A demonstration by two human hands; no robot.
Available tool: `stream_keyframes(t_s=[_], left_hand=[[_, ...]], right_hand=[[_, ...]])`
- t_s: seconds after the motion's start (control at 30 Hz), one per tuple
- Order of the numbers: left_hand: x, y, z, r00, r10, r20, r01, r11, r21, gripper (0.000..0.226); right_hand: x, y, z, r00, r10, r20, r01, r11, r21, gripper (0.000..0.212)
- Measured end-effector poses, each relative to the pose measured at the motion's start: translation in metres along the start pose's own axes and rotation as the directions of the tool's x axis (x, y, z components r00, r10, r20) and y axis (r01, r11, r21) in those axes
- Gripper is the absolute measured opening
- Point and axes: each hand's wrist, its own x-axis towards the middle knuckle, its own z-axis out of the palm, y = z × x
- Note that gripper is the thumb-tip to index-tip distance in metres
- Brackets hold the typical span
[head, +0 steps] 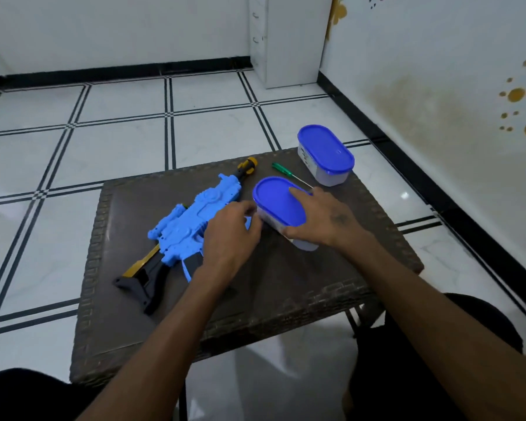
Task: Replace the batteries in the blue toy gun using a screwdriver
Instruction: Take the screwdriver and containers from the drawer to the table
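progress: early; toy gun (192, 226) looks closed, screwdriver (289, 174) untouched, all battery work left
left hand (228, 235): fingers curled at near container's (281, 212) left wall; grip unclear
right hand (322, 217): spread over its lid, thumb round near end
gun: left half of table (331, 287), ribbed blue plastic, black stock
screwdriver: far edge, green handle, thin shaft
far container (325, 154): far right corner, oval, blue lid, translucent body

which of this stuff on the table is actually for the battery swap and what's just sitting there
For the job:
- blue toy gun
- green screwdriver
- near container, held by the right hand and touched at its rim by the left hand; contents not visible

Lying about:
- far container, lid on, untouched
- table under everything
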Motion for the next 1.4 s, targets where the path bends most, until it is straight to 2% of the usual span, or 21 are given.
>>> stream_keyframes(t_s=[0.27, 0.5, 0.6, 0.67, 0.77, 0.83, 0.9, 0.93, 1.0, 1.07, 1.17, 1.3, 1.4], left_hand=[[-0.010, 0.021, 0.012, 0.996, 0.085, -0.007, -0.085, 0.996, -0.027, 0.023], [-0.010, 0.042, 0.027, 0.992, 0.117, 0.054, -0.115, 0.993, -0.024, 0.036], [-0.009, 0.042, 0.028, 0.988, 0.120, 0.102, -0.116, 0.992, -0.043, 0.040], [-0.008, 0.041, 0.027, 0.987, 0.102, 0.120, -0.097, 0.994, -0.052, 0.041], [-0.006, 0.038, 0.026, 0.986, 0.065, 0.151, -0.054, 0.996, -0.075, 0.042], [-0.004, 0.037, 0.027, 0.980, 0.046, 0.192, -0.029, 0.996, -0.089, 0.043], [-0.001, 0.038, 0.030, 0.973, 0.019, 0.228, 0.009, 0.993, -0.121, 0.043], [0.000, 0.039, 0.033, 0.969, 0.002, 0.247, 0.035, 0.989, -0.142, 0.044], [0.004, 0.043, 0.038, 0.957, -0.031, 0.289, 0.096, 0.972, -0.213, 0.044], [0.006, 0.050, 0.042, 0.942, -0.054, 0.331, 0.162, 0.937, -0.309, 0.043], [0.003, 0.057, 0.046, 0.924, -0.057, 0.377, 0.212, 0.899, -0.383, 0.039], [-0.005, 0.055, 0.046, 0.920, -0.126, 0.371, 0.290, 0.856, -0.428, 0.020], [-0.009, 0.054, 0.047, 0.898, -0.125, 0.422, 0.327, 0.830, -0.451, 0.011]], right_hand=[[-0.041, 0.060, 0.001, 0.989, 0.145, -0.028, -0.143, 0.987, 0.070, 0.096], [-0.032, 0.093, -0.018, 0.994, -0.038, 0.102, 0.022, 0.988, 0.152, 0.100], [-0.018, 0.098, -0.031, 0.966, -0.144, 0.213, 0.106, 0.978, 0.181, 0.102], [-0.011, 0.098, -0.036, 0.948, -0.159, 0.276, 0.125, 0.983, 0.135, 0.106], [-0.009, 0.098, -0.040, 0.960, -0.099, 0.262, 0.059, 0.986, 0.156, 0.108], [-0.013, 0.104, -0.038, 0.972, -0.062, 0.225, 0.000, 0.964, 0.268, 0.101], [-0.019, 0.111, -0.034, 0.994, 0.007, 0.112, -0.054, 0.904, 0.423, 0.084], [-0.021, 0.115, -0.030, 0.996, 0.083, 0.027, -0.085, 0.870, 0.486, 0.075], [-0.024, 0.121, -0.022, 0.944, 0.317, -0.089, -0.217, 0.802, 0.557, 0.063], [-0.024, 0.124, -0.014, 0.883, 0.465, -0.064, -0.358, 0.755, 0.549, 0.061], [-0.021, 0.125, -0.006, 0.876, 0.482, 0.006, -0.407, 0.734, 0.543, 0.064], [-0.009, 0.128, -0.011, 0.871, 0.490, -0.041, -0.382, 0.726, 0.572, 0.061], [-0.001, 0.129, -0.016, 0.877, 0.474, -0.084, -0.359, 0.760, 0.542, 0.053]])
